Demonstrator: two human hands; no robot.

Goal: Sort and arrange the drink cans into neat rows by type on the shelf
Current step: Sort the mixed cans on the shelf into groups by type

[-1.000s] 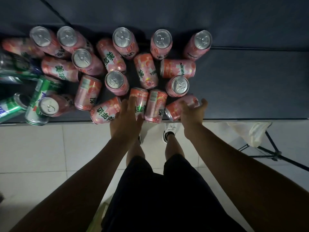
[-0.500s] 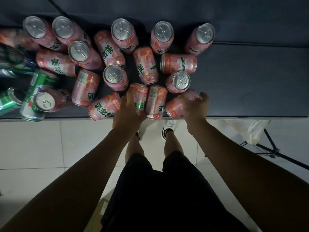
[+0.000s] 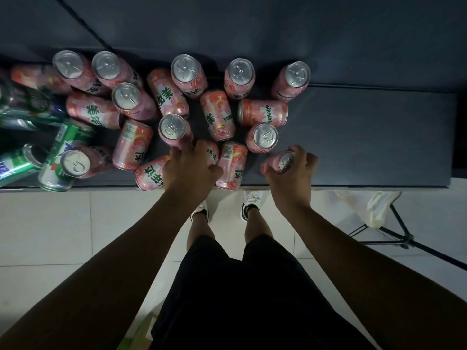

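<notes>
The person stands in front of a dark blue shelf [image 3: 366, 135] where many drink cans are mixed together on its left part. The left grip [image 3: 189, 169] is laid from above on a lying pink can [image 3: 213, 154] near the front edge, with the fingers curled over it and the thumb at its right side; most of this can is hidden under the hand. It lies between two other lying pink cans, one [image 3: 151, 175] at its left and one [image 3: 231, 164] at its right. The right grip [image 3: 290, 175] is clamped around a tilted pink can [image 3: 281, 161], whose silver top looks up toward the camera; I cannot tell if its bottom touches the shelf. Just behind it stands an upright pink can [image 3: 262, 137]. More pink cans, some upright and some lying, fill the area behind. Several green cans [image 3: 67, 140] lie at the far left, one reaching the front edge. Below the shelf there is a white tiled floor [image 3: 50, 223].
</notes>
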